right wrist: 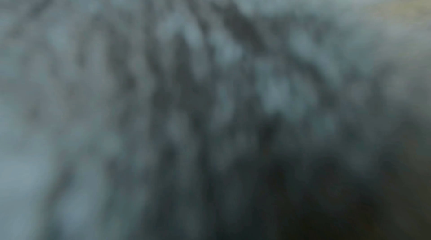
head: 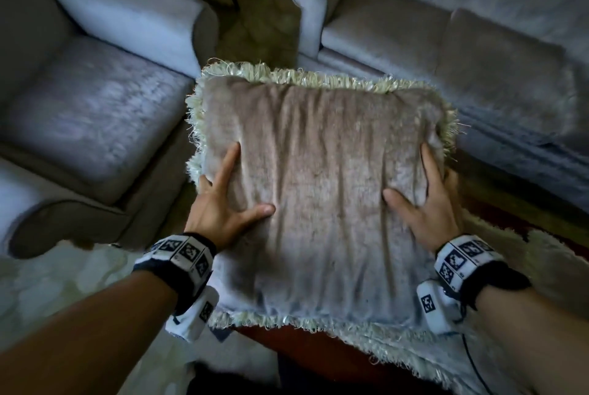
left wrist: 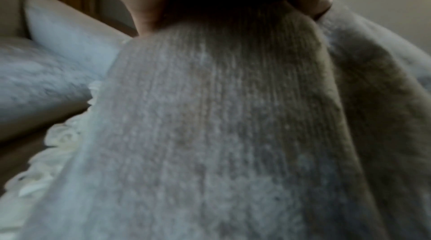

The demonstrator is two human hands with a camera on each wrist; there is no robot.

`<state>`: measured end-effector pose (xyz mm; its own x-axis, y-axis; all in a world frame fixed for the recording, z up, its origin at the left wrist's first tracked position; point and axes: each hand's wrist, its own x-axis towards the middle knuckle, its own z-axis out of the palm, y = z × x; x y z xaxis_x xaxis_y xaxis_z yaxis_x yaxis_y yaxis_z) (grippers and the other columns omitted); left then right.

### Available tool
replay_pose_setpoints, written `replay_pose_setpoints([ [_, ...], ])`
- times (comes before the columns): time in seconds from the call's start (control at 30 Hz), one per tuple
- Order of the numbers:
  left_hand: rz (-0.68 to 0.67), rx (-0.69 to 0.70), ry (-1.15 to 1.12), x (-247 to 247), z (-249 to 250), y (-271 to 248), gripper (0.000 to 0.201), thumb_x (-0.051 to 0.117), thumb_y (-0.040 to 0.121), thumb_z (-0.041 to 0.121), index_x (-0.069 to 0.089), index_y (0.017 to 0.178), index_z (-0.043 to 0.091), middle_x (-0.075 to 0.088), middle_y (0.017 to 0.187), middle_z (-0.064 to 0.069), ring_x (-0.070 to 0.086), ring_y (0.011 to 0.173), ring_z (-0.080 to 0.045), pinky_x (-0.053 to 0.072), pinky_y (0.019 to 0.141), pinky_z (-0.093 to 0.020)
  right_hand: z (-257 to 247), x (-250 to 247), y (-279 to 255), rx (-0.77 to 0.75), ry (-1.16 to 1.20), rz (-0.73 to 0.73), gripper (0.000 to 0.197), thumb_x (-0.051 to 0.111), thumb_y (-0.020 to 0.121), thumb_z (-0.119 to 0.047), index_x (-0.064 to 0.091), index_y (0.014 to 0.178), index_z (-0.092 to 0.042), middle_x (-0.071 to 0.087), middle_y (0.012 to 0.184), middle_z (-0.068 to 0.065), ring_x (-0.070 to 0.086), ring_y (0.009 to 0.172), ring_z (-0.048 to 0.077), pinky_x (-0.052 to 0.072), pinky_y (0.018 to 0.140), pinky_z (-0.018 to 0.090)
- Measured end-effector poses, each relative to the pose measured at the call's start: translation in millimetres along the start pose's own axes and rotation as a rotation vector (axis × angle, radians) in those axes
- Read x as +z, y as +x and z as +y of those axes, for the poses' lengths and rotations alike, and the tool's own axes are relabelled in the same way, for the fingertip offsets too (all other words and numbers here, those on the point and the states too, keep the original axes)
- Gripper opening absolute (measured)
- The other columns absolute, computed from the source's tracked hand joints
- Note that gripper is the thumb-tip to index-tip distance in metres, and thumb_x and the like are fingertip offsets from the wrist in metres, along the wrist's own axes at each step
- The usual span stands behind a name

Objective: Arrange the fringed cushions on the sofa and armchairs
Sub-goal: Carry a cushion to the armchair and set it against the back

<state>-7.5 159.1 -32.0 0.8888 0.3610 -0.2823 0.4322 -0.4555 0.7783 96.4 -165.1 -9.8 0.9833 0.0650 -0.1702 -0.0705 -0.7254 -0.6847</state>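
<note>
A square fringed cushion fills the centre of the head view, held flat-faced toward the camera, its far fringed edge pointing to the upper part of the frame; with near-equal sides it has no clear long axis. The left hand grips its left edge, forefinger and thumb spread on the top face, other fingers hidden underneath. The right hand grips the right edge likewise. An armchair sits upper left, the sofa upper right. A second fringed cushion lies beneath at lower right.
</note>
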Motion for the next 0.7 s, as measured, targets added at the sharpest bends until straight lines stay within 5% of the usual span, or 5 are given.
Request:
replay_pose_setpoints([
  [0.13, 0.120, 0.049, -0.010, -122, -22, -41, 0.119, 0.085, 0.052, 0.064, 0.007, 0.142, 0.067, 0.040, 0.136, -0.021, 0.048, 0.127, -0.039, 0.034, 0.110, -0.036, -115, 29, -29, -0.142, -0.024, -0.015, 0.106, 0.061, 0.061, -0.081, 0.010, 0.150, -0.054, 0.016, 0.157, 0.015, 0.026, 0.142, 0.042, 0.023, 0.116, 0.056],
  [0.37, 0.337, 0.020, 0.026, -326, -83, -119, 0.119, 0.078, 0.049, 0.071, 0.005, 0.143, 0.067, 0.043, 0.127, -0.015, 0.049, 0.126, -0.039, 0.037, 0.110, -0.041, -302, 128, -78, -0.422, 0.050, -0.126, 0.107, 0.058, 0.061, -0.086, 0.012, 0.151, -0.053, 0.023, 0.156, 0.007, 0.025, 0.145, 0.033, 0.024, 0.117, 0.052],
  [0.53, 0.475, -0.013, 0.039, -417, -117, -138, 0.118, 0.078, 0.049, 0.068, 0.006, 0.143, 0.067, 0.044, 0.133, -0.021, 0.050, 0.127, -0.039, 0.038, 0.111, -0.041, -398, 194, -89, -0.558, 0.077, -0.193, 0.105, 0.058, 0.064, -0.083, 0.010, 0.152, -0.051, 0.020, 0.158, 0.009, 0.016, 0.148, 0.031, 0.019, 0.117, 0.061],
  [0.7, 0.572, -0.071, 0.030, -477, -143, -110, 0.118, 0.080, 0.048, 0.068, 0.006, 0.140, 0.072, 0.041, 0.131, -0.016, 0.053, 0.123, -0.040, 0.039, 0.110, -0.047, -476, 245, -62, -0.626, 0.094, -0.248, 0.106, 0.060, 0.065, -0.078, 0.013, 0.154, -0.045, 0.021, 0.151, 0.009, 0.028, 0.141, 0.032, 0.022, 0.114, 0.048],
])
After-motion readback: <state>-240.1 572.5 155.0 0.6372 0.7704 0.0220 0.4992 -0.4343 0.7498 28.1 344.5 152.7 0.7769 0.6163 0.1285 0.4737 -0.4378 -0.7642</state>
